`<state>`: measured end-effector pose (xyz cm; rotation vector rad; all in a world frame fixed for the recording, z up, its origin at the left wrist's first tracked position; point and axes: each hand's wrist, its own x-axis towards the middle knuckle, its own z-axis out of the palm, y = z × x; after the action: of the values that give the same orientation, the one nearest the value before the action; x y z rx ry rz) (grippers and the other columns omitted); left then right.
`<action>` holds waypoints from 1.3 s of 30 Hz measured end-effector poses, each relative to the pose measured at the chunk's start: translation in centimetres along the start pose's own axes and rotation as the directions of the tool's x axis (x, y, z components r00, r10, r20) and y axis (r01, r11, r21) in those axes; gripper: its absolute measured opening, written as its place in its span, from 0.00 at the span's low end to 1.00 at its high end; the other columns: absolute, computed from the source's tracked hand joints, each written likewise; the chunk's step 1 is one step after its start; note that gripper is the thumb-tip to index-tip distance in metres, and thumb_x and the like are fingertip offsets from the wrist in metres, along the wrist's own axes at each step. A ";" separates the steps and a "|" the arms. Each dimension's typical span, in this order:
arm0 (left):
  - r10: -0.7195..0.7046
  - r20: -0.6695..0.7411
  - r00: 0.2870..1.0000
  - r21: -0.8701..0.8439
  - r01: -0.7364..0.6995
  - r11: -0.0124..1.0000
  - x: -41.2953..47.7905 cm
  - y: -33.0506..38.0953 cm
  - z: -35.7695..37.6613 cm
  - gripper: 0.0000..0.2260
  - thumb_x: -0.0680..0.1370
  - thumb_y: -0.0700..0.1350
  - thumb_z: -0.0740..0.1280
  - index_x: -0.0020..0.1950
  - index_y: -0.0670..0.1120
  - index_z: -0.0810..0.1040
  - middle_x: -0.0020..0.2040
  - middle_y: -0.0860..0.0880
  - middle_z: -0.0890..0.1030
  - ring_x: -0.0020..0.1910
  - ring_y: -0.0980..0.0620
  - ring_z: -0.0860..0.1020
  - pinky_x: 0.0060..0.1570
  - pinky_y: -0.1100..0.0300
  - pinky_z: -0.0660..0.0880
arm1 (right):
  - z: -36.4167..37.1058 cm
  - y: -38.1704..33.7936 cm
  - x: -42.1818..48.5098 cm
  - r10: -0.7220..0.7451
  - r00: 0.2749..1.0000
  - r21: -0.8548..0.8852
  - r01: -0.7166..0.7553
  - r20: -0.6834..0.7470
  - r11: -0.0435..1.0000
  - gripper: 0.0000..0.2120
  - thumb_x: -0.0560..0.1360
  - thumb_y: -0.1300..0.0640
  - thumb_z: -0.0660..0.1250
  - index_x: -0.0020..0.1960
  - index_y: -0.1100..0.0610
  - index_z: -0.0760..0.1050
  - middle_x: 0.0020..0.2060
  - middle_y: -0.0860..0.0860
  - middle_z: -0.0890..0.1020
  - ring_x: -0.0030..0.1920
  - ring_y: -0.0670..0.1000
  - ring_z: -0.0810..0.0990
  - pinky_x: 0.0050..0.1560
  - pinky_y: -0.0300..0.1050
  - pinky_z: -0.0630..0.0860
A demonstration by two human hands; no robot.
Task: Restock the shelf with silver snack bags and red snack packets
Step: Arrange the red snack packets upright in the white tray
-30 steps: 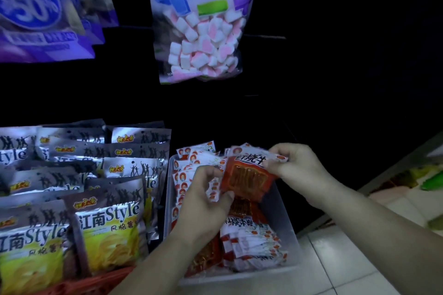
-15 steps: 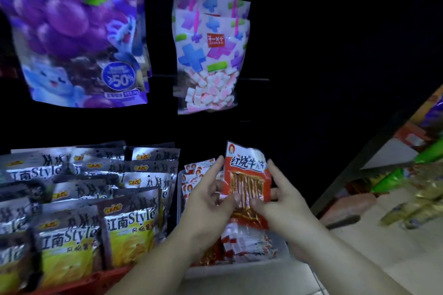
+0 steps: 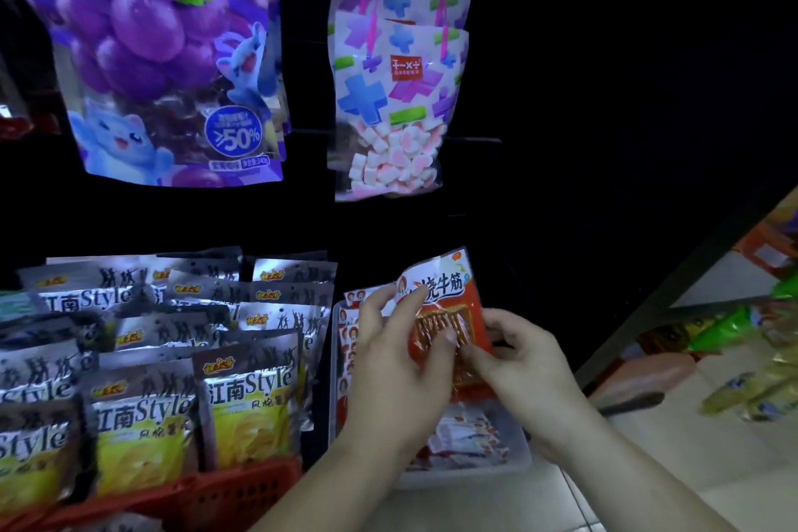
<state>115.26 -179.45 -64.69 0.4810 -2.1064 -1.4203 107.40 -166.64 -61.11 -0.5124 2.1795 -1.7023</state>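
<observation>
A red packet [image 3: 451, 294] is gripped upright, long axis vertical, by the left hand [image 3: 393, 363] and right hand [image 3: 529, 367] alike, over the back edge of the clear bin [image 3: 514, 469], right of the silver bags [image 3: 246, 397].

- Two hands are seen: the left hand [image 3: 397, 376] and the right hand [image 3: 527, 367].
- One red snack packet [image 3: 449, 294] is held between them.
- Further red packets [image 3: 466, 436] are piled in one clear bin [image 3: 514, 462]; their number cannot be told.
- More than ten silver snack bags [image 3: 246, 402] can be counted in one red basket [image 3: 242, 492]; the full number is hidden by overlap.
- At least two purple grape bags [image 3: 164, 56] are hung one behind the other.
- Two marshmallow bags [image 3: 388, 108] are hung likewise.
</observation>
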 end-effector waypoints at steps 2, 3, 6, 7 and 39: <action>-0.075 0.077 0.994 -0.136 0.085 0.987 0.1 0.8 0.4 0.27 0.76 0.61 0.69 0.75 0.58 0.72 0.73 0.60 0.63 0.63 0.65 0.74 0.62 0.55 0.78 | 0.2 0.1 -0.1 -0.002 0.998 0.061 -0.001 0.060 0.998 0.13 0.79 0.69 0.68 0.58 0.54 0.83 0.50 0.52 0.88 0.54 0.52 0.86 0.60 0.55 0.82; -0.123 0.127 0.984 -0.211 0.148 0.966 0.2 1.1 0.6 0.27 0.76 0.61 0.70 0.75 0.58 0.71 0.73 0.60 0.65 0.65 0.64 0.74 0.65 0.55 0.77 | 0.2 0.1 -0.2 0.006 0.993 0.086 -0.016 0.115 0.996 0.15 0.80 0.70 0.67 0.60 0.55 0.82 0.52 0.53 0.88 0.56 0.54 0.86 0.60 0.53 0.82; -0.204 0.159 0.966 -0.290 0.243 0.926 0.2 0.6 0.7 0.24 0.79 0.55 0.69 0.75 0.60 0.70 0.70 0.54 0.74 0.63 0.52 0.79 0.62 0.48 0.80 | 0.0 0.1 -0.3 0.063 0.954 0.151 -0.111 0.294 0.982 0.22 0.76 0.69 0.69 0.66 0.55 0.80 0.57 0.57 0.86 0.58 0.57 0.85 0.54 0.49 0.81; -0.213 0.148 0.966 -0.313 0.250 0.916 0.3 0.3 0.5 0.19 0.81 0.52 0.68 0.72 0.60 0.73 0.65 0.50 0.79 0.59 0.48 0.82 0.58 0.46 0.81 | 0.0 0.1 -0.2 0.071 0.960 0.153 -0.116 0.272 0.981 0.23 0.75 0.69 0.69 0.66 0.52 0.80 0.57 0.56 0.86 0.57 0.55 0.85 0.52 0.46 0.80; -0.191 0.183 0.964 -0.393 0.250 0.885 -0.4 0.1 -0.6 0.34 0.80 0.36 0.70 0.77 0.61 0.60 0.48 0.59 0.82 0.39 0.56 0.83 0.35 0.58 0.80 | -1.6 2.4 0.9 -0.058 0.998 -0.203 0.049 -0.038 0.978 0.23 0.79 0.55 0.71 0.69 0.36 0.72 0.58 0.43 0.78 0.53 0.46 0.84 0.44 0.38 0.83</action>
<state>115.93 -179.63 -64.52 0.4718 -1.8155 -2.0271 105.73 -165.18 -63.10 -0.5958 2.4061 -1.5396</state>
